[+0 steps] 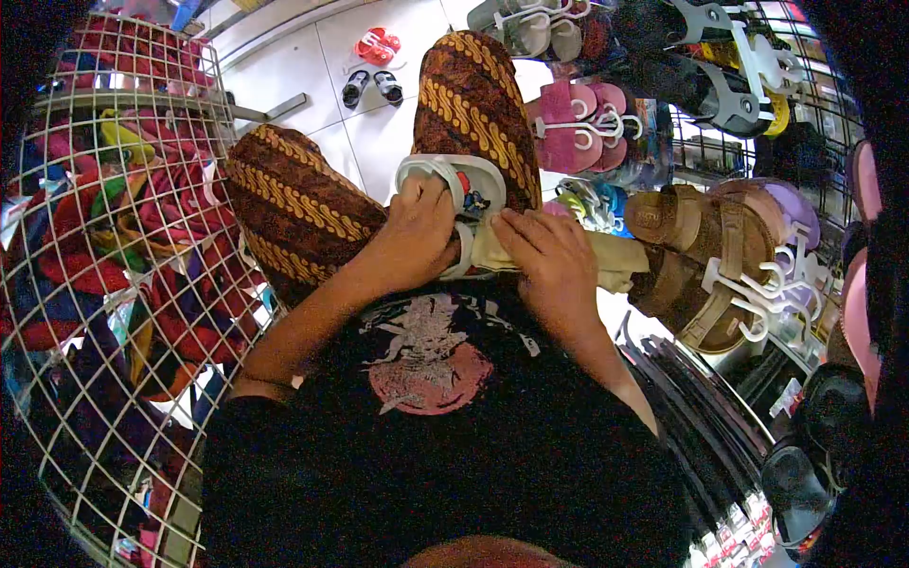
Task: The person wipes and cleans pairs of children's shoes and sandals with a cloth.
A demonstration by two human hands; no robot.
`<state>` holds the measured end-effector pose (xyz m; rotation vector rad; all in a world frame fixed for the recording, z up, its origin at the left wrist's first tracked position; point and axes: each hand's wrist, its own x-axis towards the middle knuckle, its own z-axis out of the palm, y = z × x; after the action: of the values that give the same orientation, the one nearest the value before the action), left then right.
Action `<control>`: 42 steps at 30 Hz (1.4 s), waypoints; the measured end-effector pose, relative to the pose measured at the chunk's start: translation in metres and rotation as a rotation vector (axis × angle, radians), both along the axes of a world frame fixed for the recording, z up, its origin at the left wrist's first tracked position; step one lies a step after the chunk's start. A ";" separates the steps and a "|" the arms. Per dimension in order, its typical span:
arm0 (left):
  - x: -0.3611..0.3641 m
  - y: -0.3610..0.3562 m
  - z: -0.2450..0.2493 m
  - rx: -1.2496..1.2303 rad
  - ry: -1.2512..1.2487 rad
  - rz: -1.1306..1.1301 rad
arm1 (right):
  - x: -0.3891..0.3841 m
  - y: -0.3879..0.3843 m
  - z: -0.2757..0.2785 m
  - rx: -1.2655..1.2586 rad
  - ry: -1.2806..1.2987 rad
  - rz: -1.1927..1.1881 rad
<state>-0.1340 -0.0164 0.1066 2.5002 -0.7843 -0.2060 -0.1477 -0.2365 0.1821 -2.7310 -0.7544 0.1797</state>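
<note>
A small white-grey sandal (489, 178) with a red and dark print on its insole rests against my patterned trouser legs. My left hand (413, 232) is closed on it, fingers curled around the strap. In my right hand (551, 256) a pale yellow cloth (615, 262) is pinched, and its bunched part presses against the sandal's near end. The loose end of this cloth trails out to the right, past my wrist. My left fingertips are partly hidden by the strap.
A wire basket (123, 237) full of colourful items stands at the left. Racks on the right hold brown sandals (701, 246), pink sandals (582, 123) and black sandals (710, 95) on white hangers. Red shoes (377, 44) and small dark sandals (372, 89) lie on the tiled floor.
</note>
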 end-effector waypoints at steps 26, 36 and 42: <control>0.048 -0.007 -0.051 -0.805 0.601 0.044 | 0.017 -0.009 -0.098 0.604 -0.255 -0.377; 0.095 0.020 -0.014 -0.644 0.407 -0.085 | 0.038 -0.004 -0.102 0.465 -0.278 -0.584; 0.097 0.040 -0.041 -1.242 0.886 0.647 | 0.040 -0.002 -0.056 0.018 0.149 -0.638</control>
<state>-0.0367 0.0236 0.0654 1.1413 0.2721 -0.3867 -0.1075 -0.2386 0.1263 -2.7455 0.1672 0.2224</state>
